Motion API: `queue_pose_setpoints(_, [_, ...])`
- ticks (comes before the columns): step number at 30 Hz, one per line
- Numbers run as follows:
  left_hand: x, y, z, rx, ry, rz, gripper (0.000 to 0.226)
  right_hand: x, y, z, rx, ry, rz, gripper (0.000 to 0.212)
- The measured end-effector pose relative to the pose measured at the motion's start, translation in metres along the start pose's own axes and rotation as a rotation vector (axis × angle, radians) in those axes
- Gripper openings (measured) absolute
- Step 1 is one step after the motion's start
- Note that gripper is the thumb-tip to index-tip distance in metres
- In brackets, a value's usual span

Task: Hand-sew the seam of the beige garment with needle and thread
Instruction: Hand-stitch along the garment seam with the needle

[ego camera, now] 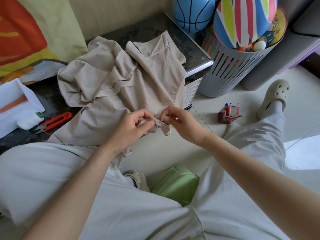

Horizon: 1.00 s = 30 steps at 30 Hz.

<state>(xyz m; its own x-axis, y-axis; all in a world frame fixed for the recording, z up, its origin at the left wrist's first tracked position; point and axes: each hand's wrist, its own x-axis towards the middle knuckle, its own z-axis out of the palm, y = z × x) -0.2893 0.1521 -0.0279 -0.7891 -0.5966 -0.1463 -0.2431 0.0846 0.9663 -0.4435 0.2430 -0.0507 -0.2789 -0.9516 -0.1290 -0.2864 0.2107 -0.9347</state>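
Both hands meet at the near edge of the crumpled beige cloth garment [112, 84], which spills off the dark table [143, 30] toward the lap. Left hand [135, 126] pinches the frayed seam [164, 129] between curled thumb and fingers; right hand [176, 121] pinches something thin there, likely the needle, too small to confirm. Pulling hard could pucker the seam; a slip could prick the left thumb.

Matt, creased woven cloth in the crumpled beige garment [107, 84], frayed at its edge; smooth plastic on the red-handled snips [58, 119] and slatted grey basket [230, 73].
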Motion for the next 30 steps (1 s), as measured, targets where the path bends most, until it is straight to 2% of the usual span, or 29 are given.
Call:
queue_pose_setpoints(10, [-0.003, 0.014, 0.005, -0.068, -0.038, -0.054, 0.010, -0.004, -0.002, 0.008, 0.172, -0.028, 0.011, 0.020])
queue_pose_setpoints(14, [-0.003, 0.015, 0.004, -0.081, -0.014, -0.063, 0.010, -0.005, -0.007, 0.011, 0.241, -0.050, 0.052, 0.029])
queue_pose_setpoints(20, [-0.004, 0.013, 0.004, -0.081, 0.001, -0.046, 0.009, -0.005, -0.012, 0.010, 0.265, 0.000, 0.131, 0.023])
queue_pose_setpoints(24, [-0.003, 0.013, 0.004, -0.083, 0.014, -0.032, 0.016, -0.004, -0.011, 0.008, 0.278, 0.067, 0.137, 0.022])
queue_pose_setpoints(30, [-0.003, 0.011, 0.002, -0.114, 0.020, -0.041, 0.016, -0.005, -0.013, 0.009, 0.479, 0.153, 0.153, 0.010])
